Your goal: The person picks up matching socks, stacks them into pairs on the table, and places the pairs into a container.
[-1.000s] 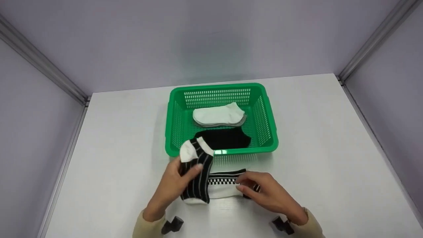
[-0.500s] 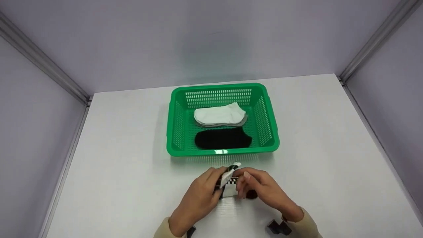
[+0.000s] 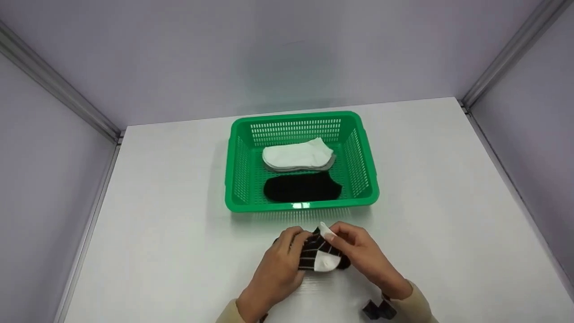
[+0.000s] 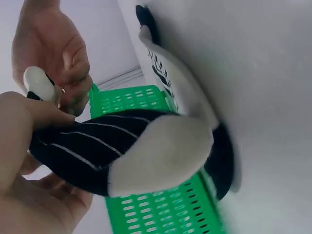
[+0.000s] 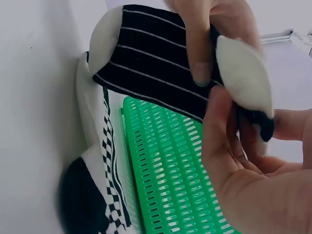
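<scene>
A black sock with thin white stripes and white ends is held just above the table, in front of the green basket. My left hand grips its left part, thumb on the striped cloth. My right hand pinches its white upper end. Under it lies a white sock with a black checkered band, flat on the table and mostly hidden in the head view. The wrist views show the striped sock lifted off the checkered sock.
Inside the basket lie stacked white socks at the back and a black sock at the front. The white table is walled on the left, back and right. Black wrist mounts show at the bottom edge.
My left hand carried the striped sock rightward from beside the basket to over the checkered sock. My right hand let go of the checkered sock and took the striped sock's white end.
</scene>
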A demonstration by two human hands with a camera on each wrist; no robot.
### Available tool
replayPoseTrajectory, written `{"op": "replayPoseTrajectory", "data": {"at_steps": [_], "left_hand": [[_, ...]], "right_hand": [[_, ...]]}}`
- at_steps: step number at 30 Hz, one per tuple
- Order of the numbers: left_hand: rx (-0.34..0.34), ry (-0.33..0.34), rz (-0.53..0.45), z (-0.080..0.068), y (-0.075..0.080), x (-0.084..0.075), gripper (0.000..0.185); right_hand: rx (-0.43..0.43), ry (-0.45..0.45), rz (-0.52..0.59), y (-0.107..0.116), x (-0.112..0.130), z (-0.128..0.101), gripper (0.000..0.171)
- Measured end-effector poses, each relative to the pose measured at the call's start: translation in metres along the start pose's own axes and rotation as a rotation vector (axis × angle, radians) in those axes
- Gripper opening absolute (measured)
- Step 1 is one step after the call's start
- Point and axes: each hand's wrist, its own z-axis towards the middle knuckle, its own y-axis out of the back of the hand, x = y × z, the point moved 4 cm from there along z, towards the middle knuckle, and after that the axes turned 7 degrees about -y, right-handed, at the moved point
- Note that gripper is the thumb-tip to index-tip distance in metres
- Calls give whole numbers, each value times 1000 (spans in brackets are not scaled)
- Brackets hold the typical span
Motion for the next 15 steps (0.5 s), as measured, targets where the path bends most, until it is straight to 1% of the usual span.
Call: {"op": "replayPoseTrajectory", "data": {"at_steps": [3, 5, 7, 8, 10, 13, 15], "left_hand": [[85, 63, -222, -3, -4, 11, 81], [144, 120, -406, -6, -7, 19, 96], [179, 196, -576, -9, -10, 27, 101], [186, 230, -652, -10, -12, 31, 101], [177, 302, -808, -12, -16, 38, 93], [169, 375, -985, -13, -22, 46, 82], [176, 413, -1166, -13, -27, 48, 76]], "right_hand": [[2, 29, 35, 2, 4, -3, 27], [28, 59, 110, 3, 6, -6, 18], [78, 99, 214, 4, 8, -9, 13], [113, 122, 272, 4, 10, -11, 14], [201, 173, 399, 5, 13, -14, 21], [318, 234, 555, 6, 17, -17, 30], [362, 266, 620, 8, 19, -18, 33]]}}
